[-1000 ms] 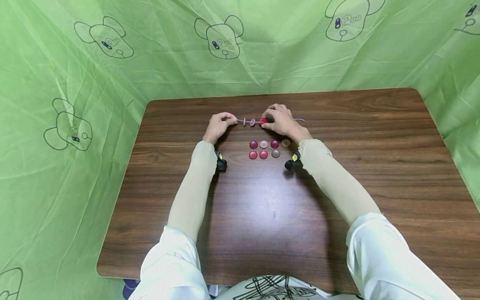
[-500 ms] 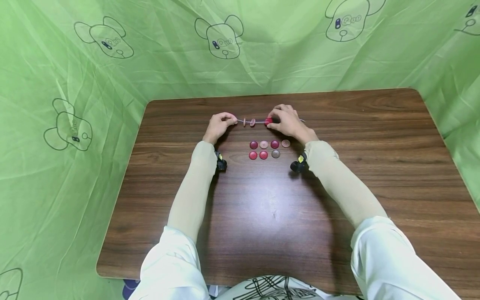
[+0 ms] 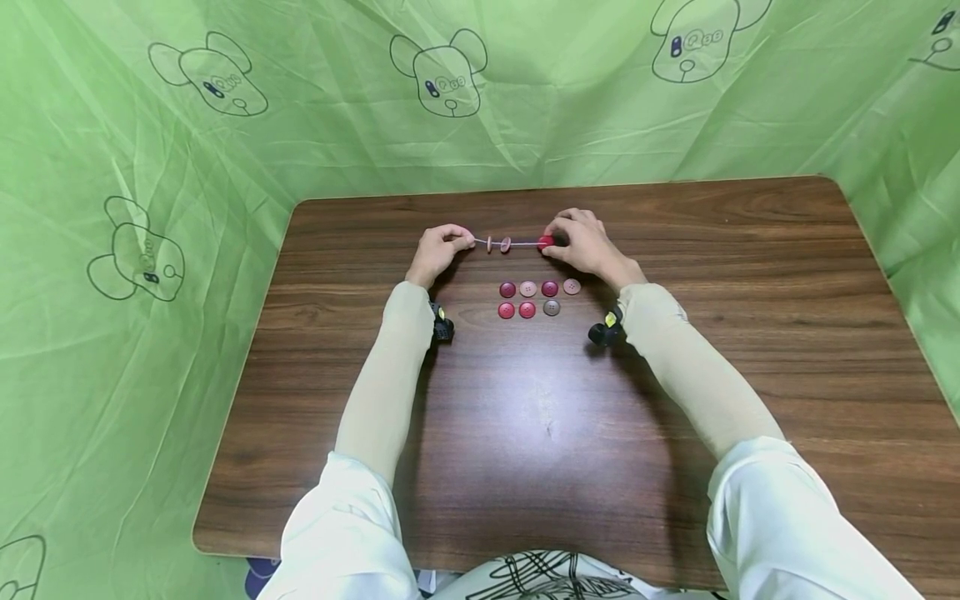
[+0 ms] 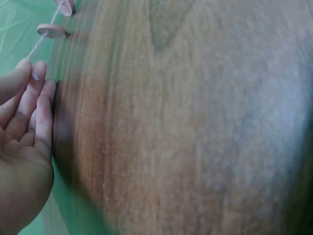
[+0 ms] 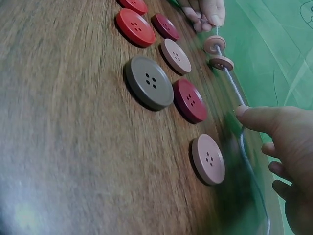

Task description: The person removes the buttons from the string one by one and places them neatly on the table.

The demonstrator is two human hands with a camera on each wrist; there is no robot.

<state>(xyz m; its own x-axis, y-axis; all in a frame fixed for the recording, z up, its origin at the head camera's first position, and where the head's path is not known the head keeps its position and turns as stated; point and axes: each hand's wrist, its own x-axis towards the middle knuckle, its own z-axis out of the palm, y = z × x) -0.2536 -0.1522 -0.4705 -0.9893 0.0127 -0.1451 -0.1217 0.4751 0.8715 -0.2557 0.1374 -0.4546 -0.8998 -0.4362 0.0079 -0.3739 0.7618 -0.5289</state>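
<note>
In the head view my left hand point(image 3: 437, 253) pinches one end of a thin white string point(image 3: 525, 244) between thumb and fingertips. Two pink buttons hang threaded on it near that hand, a nearer one point(image 4: 52, 31) and a farther one point(image 4: 65, 6). To the right, my right hand point(image 3: 588, 242) pinches a red button point(image 3: 545, 242) at the string, which is stretched between both hands. From the right wrist, the thumb point(image 5: 259, 117) lies against the string, whose tail runs on past it; that red button is hidden there.
Two rows of loose buttons lie in front of the string, among them a grey one point(image 5: 149, 83), a dark red one point(image 5: 190, 100) and a pink one point(image 5: 209, 159). The brown wooden table point(image 3: 337, 375) is bounded by green cloth point(image 3: 330, 108) at the back and sides.
My right hand has slid to the right along the string, taking the red button away from the two pink ones. The left hand has stayed in place.
</note>
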